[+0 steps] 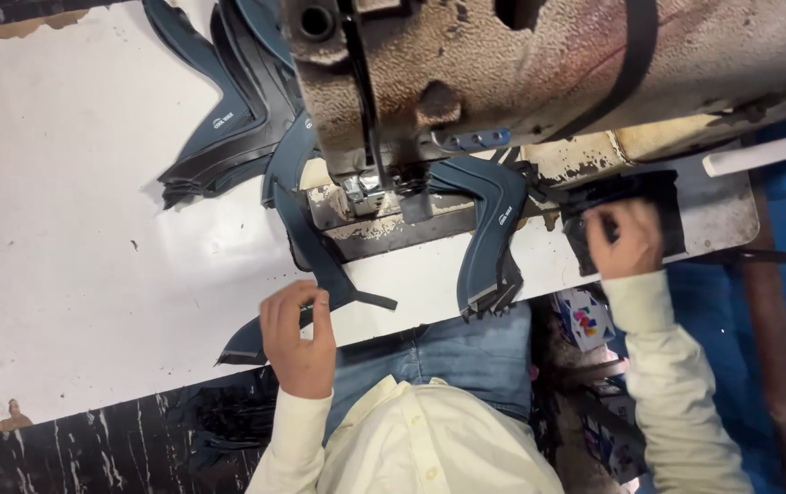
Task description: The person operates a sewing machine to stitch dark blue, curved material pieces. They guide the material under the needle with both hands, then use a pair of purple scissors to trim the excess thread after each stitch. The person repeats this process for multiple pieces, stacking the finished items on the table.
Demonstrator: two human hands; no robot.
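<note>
A worn, rust-stained sewing machine (539,64) stands over the white table (91,229), its needle and presser foot (366,187) at the middle. A dark blue curved shoe piece (494,229) lies under the machine head and hangs over the table's near edge. My left hand (297,334) rests at that edge, fingers on a long dark blue strip (315,252) that runs up toward the needle. My right hand (624,240) is curled on a black flat piece (649,197) to the right of the machine. Both sleeves are pale yellow.
A stack of dark blue shoe pieces (219,119) lies fanned out on the table behind and left of the machine. Below the table's right side sits a small white printed box (583,316). Blue sheeting (777,311) and a brown pole (773,366) fill the right side.
</note>
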